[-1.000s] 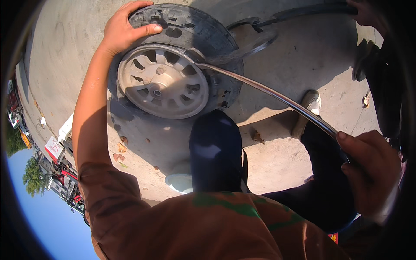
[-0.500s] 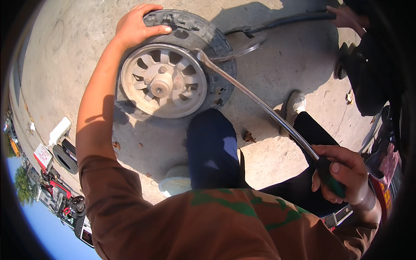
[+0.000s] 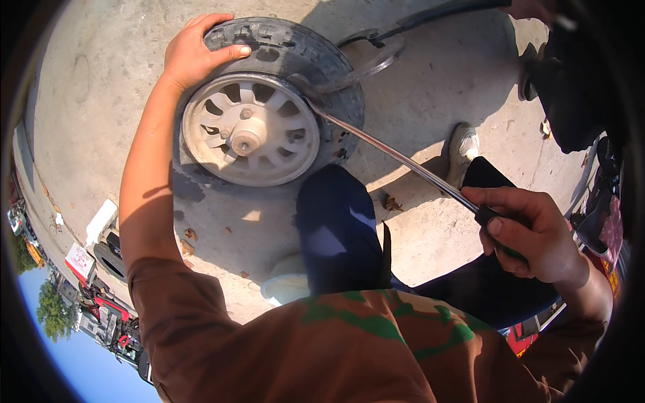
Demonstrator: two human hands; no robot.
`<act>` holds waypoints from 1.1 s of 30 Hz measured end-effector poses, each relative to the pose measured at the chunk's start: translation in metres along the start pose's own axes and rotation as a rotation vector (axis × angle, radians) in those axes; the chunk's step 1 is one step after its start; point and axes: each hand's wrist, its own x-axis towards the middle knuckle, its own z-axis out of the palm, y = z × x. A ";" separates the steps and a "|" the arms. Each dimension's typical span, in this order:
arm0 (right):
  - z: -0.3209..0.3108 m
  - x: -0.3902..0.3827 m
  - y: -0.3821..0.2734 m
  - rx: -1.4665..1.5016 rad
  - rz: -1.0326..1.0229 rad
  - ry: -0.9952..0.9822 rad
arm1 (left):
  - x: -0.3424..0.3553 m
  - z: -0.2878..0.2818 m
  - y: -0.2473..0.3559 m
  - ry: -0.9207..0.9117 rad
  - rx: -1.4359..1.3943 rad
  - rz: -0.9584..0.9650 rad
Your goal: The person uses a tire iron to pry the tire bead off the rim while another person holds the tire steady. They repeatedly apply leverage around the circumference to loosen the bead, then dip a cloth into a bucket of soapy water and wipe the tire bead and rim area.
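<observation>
A black tire (image 3: 269,41) on a pale, spoked metal wheel rim (image 3: 195,138) stands on the concrete, leaning toward my knee. At its upper left, my left hand (image 3: 201,54) grips the tire, thumb on the sidewall and fingers over the tread. My right hand (image 3: 531,232) is closed around the dark handle of a long metal tire lever (image 3: 403,160). The lever's far end meets the rim's right edge beside the tire; its tip is hidden there. Close by, a pale curved loop (image 3: 376,66), blurred, lies across the tire's right side; I cannot tell its kind.
A person's hand (image 3: 534,8) at the upper right holds a black hose-like length (image 3: 443,17). That person's dark trousers (image 3: 571,87) are alongside. A pale basin (image 3: 285,281) sits beside my knee. Another tire (image 3: 107,258) and a white box (image 3: 80,260) are at the left.
My right hand has moved up with the lever, whose flat tip, visible earlier at the rim, is now hidden between tire and rim. The other person's hand has shifted up; my left hand keeps its grip.
</observation>
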 end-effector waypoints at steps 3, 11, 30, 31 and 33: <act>-0.020 0.017 -0.035 -0.149 0.049 0.051 | 0.000 0.000 0.001 0.012 -0.004 0.014; 0.005 0.006 0.015 -0.256 -0.069 0.110 | 0.002 0.000 0.005 0.022 0.005 0.054; -0.009 0.010 0.004 0.051 0.058 -0.035 | 0.000 0.000 0.007 0.035 0.023 0.091; -0.013 0.016 0.003 0.017 0.155 0.003 | 0.002 0.000 0.007 0.040 0.028 0.105; -0.024 0.021 0.000 -0.061 0.090 -0.025 | 0.001 0.000 0.007 0.060 0.047 0.103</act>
